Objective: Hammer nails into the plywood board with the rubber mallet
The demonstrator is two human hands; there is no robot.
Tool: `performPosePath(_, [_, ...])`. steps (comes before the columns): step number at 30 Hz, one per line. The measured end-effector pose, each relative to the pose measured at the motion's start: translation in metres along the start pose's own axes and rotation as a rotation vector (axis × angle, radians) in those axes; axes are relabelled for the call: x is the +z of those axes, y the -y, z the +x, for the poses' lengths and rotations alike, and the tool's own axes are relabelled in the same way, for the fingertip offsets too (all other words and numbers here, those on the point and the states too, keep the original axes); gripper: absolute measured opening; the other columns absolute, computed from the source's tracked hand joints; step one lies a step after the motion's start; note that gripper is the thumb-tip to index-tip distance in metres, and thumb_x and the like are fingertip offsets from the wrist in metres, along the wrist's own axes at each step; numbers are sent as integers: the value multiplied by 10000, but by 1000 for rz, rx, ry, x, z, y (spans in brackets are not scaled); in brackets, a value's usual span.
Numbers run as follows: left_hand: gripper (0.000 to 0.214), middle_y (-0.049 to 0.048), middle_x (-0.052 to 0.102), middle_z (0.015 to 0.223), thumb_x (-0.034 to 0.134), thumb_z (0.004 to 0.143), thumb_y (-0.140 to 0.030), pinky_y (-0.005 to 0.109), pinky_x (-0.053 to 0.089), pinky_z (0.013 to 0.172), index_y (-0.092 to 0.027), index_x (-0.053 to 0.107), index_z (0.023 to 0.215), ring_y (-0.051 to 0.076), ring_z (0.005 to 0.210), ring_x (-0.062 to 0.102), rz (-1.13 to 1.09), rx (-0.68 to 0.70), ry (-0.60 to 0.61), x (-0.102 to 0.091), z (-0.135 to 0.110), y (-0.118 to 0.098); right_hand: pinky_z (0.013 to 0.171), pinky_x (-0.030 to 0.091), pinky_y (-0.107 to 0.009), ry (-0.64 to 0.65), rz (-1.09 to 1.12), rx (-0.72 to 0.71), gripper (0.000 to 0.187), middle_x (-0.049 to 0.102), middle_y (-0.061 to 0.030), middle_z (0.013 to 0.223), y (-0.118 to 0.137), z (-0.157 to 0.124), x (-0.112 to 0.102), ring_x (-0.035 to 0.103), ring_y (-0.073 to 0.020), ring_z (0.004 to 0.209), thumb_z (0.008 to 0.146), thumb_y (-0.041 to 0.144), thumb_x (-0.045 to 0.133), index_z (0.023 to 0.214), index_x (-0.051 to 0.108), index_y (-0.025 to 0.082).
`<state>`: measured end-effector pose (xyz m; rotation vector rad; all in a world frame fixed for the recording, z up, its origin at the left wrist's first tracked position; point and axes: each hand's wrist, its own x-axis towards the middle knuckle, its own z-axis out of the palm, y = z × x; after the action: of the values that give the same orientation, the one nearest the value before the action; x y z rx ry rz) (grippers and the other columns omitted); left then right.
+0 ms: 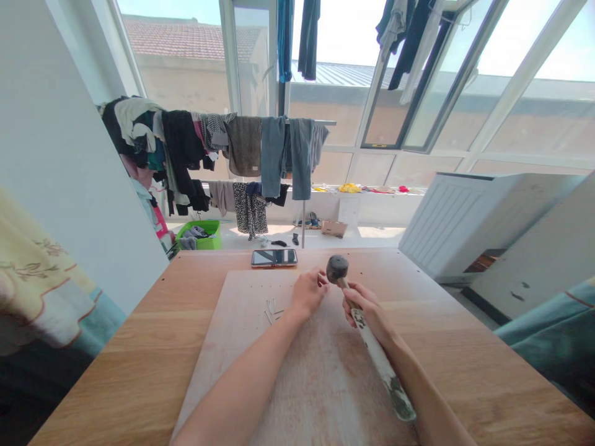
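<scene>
My right hand (365, 303) grips a rubber mallet (379, 356) high on its handle, just below the dark head. The handle has worn, chipped white paint and slants down toward me along my forearm. The mallet's head is raised close to my left hand (310, 291), whose fingers are curled together low over a pale wooden board (297, 396). What these fingertips pinch is hidden or too small to make out. Several thin nails (270, 310) lie loose on the board, left of my left wrist. Small dark dots mark the board near them.
The board rests on a brown wooden table (139, 347). At the table's far edge lies a phone (274, 257). Beyond are a rack of hanging clothes (244, 145), a green basket (207, 233) and windows. A white ribbed cabinet-like box (446, 217) stands at right; curtains flank both sides.
</scene>
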<state>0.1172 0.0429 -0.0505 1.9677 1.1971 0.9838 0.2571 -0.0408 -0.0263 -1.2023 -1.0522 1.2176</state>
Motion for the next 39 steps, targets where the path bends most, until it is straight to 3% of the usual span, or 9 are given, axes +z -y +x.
performPosePath(25, [208,-6,764,836,689,769,-109,242,527,706,-206,660,950,137,719,680,26,-10,-1,2,1,2,319,322,-206,-43,-52,-22,512,556,91,492,4,-1,0,488,-108,324,738,550,646,1095,564,192])
performPosePath(39, [176,-7,764,820,690,765,-116,235,516,692,-209,677,914,139,715,674,33,-2,-10,2,1,2,311,316,-211,-32,-49,-4,444,560,80,485,4,-1,2,468,-105,307,740,521,660,1026,588,188])
